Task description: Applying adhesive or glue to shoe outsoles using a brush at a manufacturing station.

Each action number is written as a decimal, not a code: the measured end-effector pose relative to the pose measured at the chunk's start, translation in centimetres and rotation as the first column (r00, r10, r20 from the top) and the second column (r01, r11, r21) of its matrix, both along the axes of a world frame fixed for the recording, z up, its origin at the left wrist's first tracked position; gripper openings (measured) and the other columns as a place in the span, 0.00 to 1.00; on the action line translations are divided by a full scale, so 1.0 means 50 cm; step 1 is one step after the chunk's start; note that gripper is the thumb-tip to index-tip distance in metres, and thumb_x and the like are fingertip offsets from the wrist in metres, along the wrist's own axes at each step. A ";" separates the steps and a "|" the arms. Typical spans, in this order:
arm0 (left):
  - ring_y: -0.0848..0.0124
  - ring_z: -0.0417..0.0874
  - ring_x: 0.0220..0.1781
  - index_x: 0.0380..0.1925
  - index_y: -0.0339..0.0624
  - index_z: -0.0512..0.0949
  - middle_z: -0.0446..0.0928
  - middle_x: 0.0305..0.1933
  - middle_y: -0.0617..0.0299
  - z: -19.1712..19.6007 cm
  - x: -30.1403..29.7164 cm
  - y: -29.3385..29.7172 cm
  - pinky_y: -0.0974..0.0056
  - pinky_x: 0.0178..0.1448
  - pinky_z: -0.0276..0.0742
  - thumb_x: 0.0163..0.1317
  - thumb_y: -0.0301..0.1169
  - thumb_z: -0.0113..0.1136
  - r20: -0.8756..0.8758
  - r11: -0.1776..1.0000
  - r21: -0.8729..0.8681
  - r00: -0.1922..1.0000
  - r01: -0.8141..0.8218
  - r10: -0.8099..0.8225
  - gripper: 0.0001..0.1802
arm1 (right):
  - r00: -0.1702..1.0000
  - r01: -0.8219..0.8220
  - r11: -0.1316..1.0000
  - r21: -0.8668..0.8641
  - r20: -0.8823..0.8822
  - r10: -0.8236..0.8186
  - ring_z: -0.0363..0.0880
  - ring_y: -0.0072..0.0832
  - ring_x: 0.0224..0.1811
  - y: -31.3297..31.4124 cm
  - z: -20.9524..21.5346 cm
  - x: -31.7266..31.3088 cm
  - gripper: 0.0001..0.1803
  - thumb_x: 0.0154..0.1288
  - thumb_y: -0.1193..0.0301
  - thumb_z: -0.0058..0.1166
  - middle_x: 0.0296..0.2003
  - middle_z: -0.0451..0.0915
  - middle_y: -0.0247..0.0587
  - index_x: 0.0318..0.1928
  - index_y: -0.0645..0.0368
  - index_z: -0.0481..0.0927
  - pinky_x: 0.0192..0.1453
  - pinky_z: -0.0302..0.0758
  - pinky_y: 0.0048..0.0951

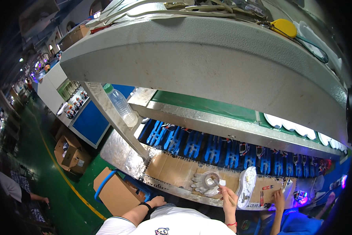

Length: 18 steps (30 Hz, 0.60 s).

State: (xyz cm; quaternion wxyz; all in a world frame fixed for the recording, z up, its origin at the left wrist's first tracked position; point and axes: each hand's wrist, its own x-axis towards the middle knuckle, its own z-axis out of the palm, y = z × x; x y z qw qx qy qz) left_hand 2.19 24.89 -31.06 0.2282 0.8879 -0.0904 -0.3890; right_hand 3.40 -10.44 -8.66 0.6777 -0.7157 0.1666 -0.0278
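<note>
My right hand is closed around a thin brush with a pale handle, its far end reaching toward a round brown-rimmed container. Beneath and beside that container lies a grey glove on the cardboard-covered bench. Just right of my right hand, a white shoe sole lies lengthwise, with small bits inside it. My left hand, a dark band at its wrist, rests low near my lap, off the bench; how its fingers lie is too small to make out.
Blue shoe holders line the sunken track behind the cardboard. A metal shelf overhangs it, and a plastic bottle stands by its post. At right, a blue-clad co-worker's hand touches the bench. A carton stands left.
</note>
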 end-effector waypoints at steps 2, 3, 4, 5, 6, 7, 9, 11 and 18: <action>0.48 0.80 0.39 0.29 0.33 0.80 0.78 0.34 0.41 0.007 0.005 -0.002 0.53 0.46 0.75 0.53 0.48 0.54 -0.026 0.999 0.030 0.999 0.027 -0.027 0.24 | 1.000 -0.002 1.000 -0.010 0.025 0.002 0.78 0.21 0.34 0.002 0.000 0.001 0.13 0.66 0.69 0.49 0.33 0.81 0.38 0.43 0.64 0.81 0.34 0.71 0.19; 0.48 0.80 0.41 0.30 0.32 0.80 0.79 0.36 0.42 0.011 0.007 -0.002 0.54 0.48 0.75 0.53 0.47 0.54 -0.055 0.997 0.057 0.997 0.056 -0.052 0.24 | 1.000 0.003 1.000 -0.018 0.006 -0.003 0.78 0.21 0.33 0.003 0.003 0.001 0.12 0.66 0.69 0.49 0.33 0.81 0.39 0.43 0.64 0.81 0.34 0.72 0.20; 0.48 0.80 0.41 0.30 0.32 0.80 0.79 0.36 0.42 0.009 0.009 -0.001 0.54 0.48 0.75 0.53 0.47 0.54 -0.054 0.997 0.059 0.997 0.055 -0.052 0.24 | 1.000 0.009 1.000 -0.026 -0.012 -0.009 0.78 0.21 0.33 0.005 0.004 0.001 0.12 0.66 0.70 0.49 0.33 0.81 0.39 0.43 0.65 0.81 0.34 0.72 0.20; 0.48 0.80 0.41 0.29 0.32 0.80 0.78 0.36 0.41 0.008 0.009 0.001 0.54 0.49 0.75 0.53 0.48 0.53 -0.064 0.997 0.060 0.996 0.058 -0.054 0.25 | 1.000 0.008 1.000 -0.025 -0.011 -0.008 0.78 0.21 0.33 0.005 0.004 0.002 0.12 0.66 0.70 0.49 0.33 0.81 0.39 0.43 0.65 0.81 0.34 0.72 0.20; 0.48 0.80 0.41 0.29 0.32 0.81 0.78 0.36 0.41 0.006 0.010 0.004 0.54 0.49 0.75 0.53 0.48 0.53 -0.074 0.996 0.062 0.996 0.060 -0.056 0.25 | 1.000 0.011 1.000 -0.029 -0.010 -0.011 0.78 0.21 0.33 0.006 0.002 0.001 0.12 0.66 0.70 0.49 0.32 0.81 0.39 0.43 0.65 0.81 0.34 0.72 0.20; 0.48 0.80 0.41 0.29 0.32 0.81 0.78 0.36 0.41 0.005 0.010 0.006 0.54 0.49 0.75 0.53 0.48 0.53 -0.073 0.996 0.064 0.996 0.060 -0.055 0.25 | 1.000 0.013 0.999 -0.034 -0.010 -0.014 0.79 0.21 0.33 0.007 0.001 0.002 0.12 0.66 0.70 0.49 0.32 0.81 0.39 0.42 0.65 0.81 0.34 0.72 0.19; 0.48 0.80 0.41 0.29 0.31 0.81 0.78 0.36 0.40 0.006 0.012 0.006 0.54 0.49 0.75 0.54 0.48 0.53 -0.083 0.992 0.081 0.993 0.093 -0.086 0.26 | 1.000 0.017 1.000 -0.024 -0.017 -0.017 0.79 0.22 0.33 0.009 0.004 0.002 0.12 0.66 0.70 0.50 0.32 0.81 0.40 0.42 0.65 0.81 0.33 0.72 0.19; 0.48 0.80 0.41 0.29 0.31 0.81 0.78 0.36 0.40 0.006 0.014 0.007 0.54 0.49 0.75 0.54 0.49 0.53 -0.090 0.990 0.091 0.991 0.104 -0.096 0.26 | 1.000 0.019 1.000 -0.015 -0.025 -0.019 0.79 0.22 0.32 0.010 0.003 0.004 0.12 0.66 0.70 0.50 0.32 0.81 0.40 0.42 0.65 0.81 0.33 0.71 0.19; 0.48 0.80 0.40 0.28 0.30 0.81 0.78 0.34 0.39 0.003 0.015 0.016 0.53 0.48 0.75 0.53 0.50 0.53 -0.078 0.988 0.106 0.992 0.110 -0.102 0.28 | 1.000 0.010 1.000 -0.003 -0.003 -0.010 0.79 0.22 0.32 0.014 -0.003 0.005 0.12 0.66 0.69 0.49 0.33 0.81 0.40 0.43 0.64 0.81 0.32 0.71 0.19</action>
